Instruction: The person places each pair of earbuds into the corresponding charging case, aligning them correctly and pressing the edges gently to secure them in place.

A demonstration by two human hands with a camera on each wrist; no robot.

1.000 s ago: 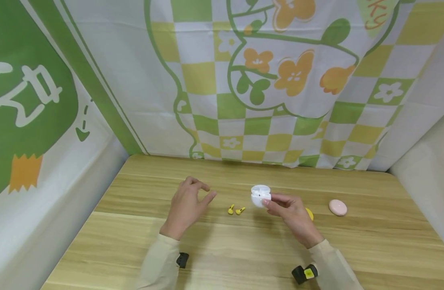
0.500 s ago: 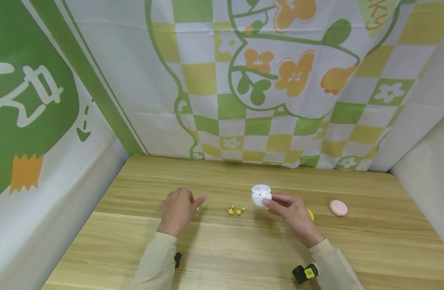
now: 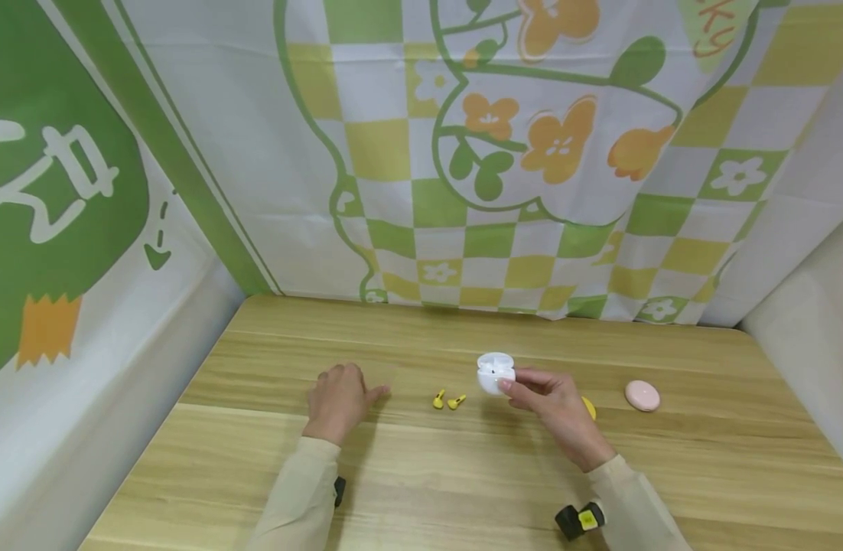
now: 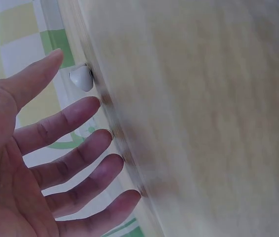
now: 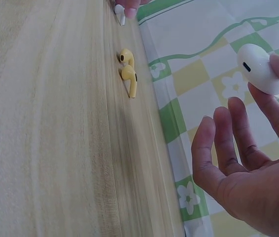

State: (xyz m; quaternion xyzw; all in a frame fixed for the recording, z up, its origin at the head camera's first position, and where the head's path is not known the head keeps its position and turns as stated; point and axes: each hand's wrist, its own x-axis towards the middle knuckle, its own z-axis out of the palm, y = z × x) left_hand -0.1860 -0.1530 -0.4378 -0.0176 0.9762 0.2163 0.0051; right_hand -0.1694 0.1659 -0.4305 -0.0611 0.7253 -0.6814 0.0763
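My right hand point(image 3: 562, 417) holds a white earbud case point(image 3: 496, 380) above the table, pinched between thumb and fingers, with its lid up. My left hand point(image 3: 337, 404) is low over the table at the left, fingers spread and apart. In the left wrist view a white earbud point(image 4: 82, 78) lies on the table between thumb and index finger, and neither visibly grips it. That hand hides the earbud in the head view. Between the two hands, a yellow earbud point(image 3: 438, 399) and a second yellow earbud point(image 3: 456, 402) lie side by side on the wood.
A round pink case point(image 3: 642, 396) lies on the table at the right. Partly behind the right hand shows a yellow round thing point(image 3: 590, 408). The wooden table point(image 3: 421, 482) ends at a patterned cloth point(image 3: 490, 252) at the back; more cloth hangs at the sides.
My left hand has moved left and down onto the area of the white earbud, its fingers lower than before. The right hand with the white case stays almost still.
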